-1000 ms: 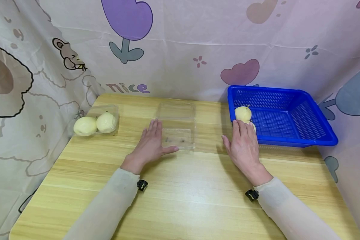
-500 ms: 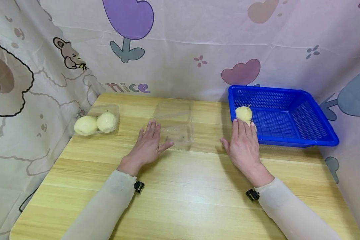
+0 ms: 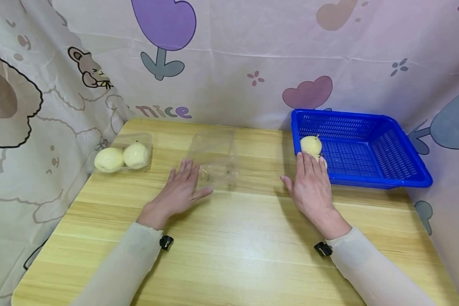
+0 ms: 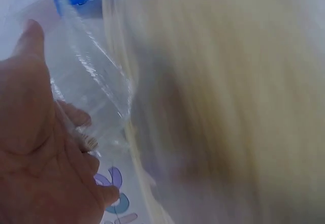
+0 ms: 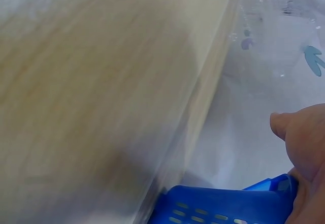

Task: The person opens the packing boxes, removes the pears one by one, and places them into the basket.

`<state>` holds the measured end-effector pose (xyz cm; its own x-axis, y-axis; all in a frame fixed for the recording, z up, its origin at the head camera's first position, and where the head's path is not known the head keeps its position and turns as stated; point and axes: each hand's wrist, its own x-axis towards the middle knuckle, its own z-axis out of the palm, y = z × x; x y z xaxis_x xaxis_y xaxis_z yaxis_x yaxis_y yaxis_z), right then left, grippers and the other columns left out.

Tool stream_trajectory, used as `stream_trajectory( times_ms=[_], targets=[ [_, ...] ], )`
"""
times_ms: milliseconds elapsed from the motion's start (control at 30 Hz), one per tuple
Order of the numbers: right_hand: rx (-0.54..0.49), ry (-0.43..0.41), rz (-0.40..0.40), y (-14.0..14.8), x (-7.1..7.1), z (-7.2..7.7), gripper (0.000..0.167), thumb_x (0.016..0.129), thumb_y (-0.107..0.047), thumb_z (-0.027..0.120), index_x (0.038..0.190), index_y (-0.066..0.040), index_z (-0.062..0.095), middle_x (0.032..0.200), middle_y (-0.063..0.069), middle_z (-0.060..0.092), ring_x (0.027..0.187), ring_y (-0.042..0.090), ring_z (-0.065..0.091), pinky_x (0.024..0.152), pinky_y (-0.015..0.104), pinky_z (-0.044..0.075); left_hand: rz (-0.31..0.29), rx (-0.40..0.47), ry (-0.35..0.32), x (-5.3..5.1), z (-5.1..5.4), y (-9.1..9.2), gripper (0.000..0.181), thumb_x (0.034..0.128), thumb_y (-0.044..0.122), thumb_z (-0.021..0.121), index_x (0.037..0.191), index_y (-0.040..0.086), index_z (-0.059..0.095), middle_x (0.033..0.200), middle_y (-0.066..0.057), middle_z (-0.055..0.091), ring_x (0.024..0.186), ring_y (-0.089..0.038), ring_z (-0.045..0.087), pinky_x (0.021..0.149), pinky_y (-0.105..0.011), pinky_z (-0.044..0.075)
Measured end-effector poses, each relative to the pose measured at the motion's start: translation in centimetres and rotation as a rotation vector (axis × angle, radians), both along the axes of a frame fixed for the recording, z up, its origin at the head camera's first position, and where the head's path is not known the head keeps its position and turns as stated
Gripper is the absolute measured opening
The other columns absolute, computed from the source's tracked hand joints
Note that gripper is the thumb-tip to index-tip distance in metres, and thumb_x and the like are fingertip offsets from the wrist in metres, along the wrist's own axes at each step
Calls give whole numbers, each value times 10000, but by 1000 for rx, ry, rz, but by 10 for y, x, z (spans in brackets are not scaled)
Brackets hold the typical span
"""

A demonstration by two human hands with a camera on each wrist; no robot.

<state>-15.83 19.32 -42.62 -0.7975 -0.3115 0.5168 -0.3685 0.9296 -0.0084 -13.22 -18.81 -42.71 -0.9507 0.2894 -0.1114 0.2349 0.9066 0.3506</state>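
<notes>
In the head view, my left hand (image 3: pixel 176 190) lies with fairly straight, spread fingers against the left side of a clear plastic clamshell box (image 3: pixel 217 170). Its thumb points along the front edge of that box, whose transparent walls blur into the table. The left wrist view shows the same clear plastic (image 4: pixel 96 66) beside the fingers. My right hand (image 3: pixel 313 191) rests its extended fingers over the left rim of a blue basket (image 3: pixel 378 180). One pale yellow pear (image 3: pixel 310 145) sits just past those fingertips, and another behind them is mostly covered.
Another clear clamshell box (image 3: pixel 150 146) holding two pale pears (image 3: pixel 109 160) stands at the table's left back corner. A printed curtain (image 3: pixel 229 85) hangs right behind the wooden table (image 3: pixel 229 255) and along its sides.
My left hand and the clear clamshell box have slid a short way left together. The right hand has stayed at the basket's rim.
</notes>
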Motion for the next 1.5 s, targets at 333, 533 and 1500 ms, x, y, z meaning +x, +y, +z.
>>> stream_trajectory(
  times_ms=[333,533,1500],
  targets=[
    [-14,17,1,1,-1,-1,818,973,-444,730,1470,158,484,1450,358,563,1367,509,526,1235,646,336,-57,-12,30,8,-2,-10,1017,1020,762,384,1674,7,193,1762,-229,-6,1640,-393,-46,1313,-649,16],
    [-21,22,0,0,-1,-2,816,972,-443,732,1468,156,487,1443,359,567,1362,509,529,1235,648,333,-81,-14,38,13,0,-13,983,1032,726,419,1664,-3,227,1764,-216,29,1641,-393,-14,1317,-640,42],
    [-27,37,5,0,-1,-3,805,968,-431,743,1457,160,497,1427,363,578,1345,518,542,1228,654,340,-111,-53,-17,-24,25,25,1247,872,806,636,1694,51,79,1768,-145,-38,1646,-356,-39,1309,-647,-19]
  ],
)
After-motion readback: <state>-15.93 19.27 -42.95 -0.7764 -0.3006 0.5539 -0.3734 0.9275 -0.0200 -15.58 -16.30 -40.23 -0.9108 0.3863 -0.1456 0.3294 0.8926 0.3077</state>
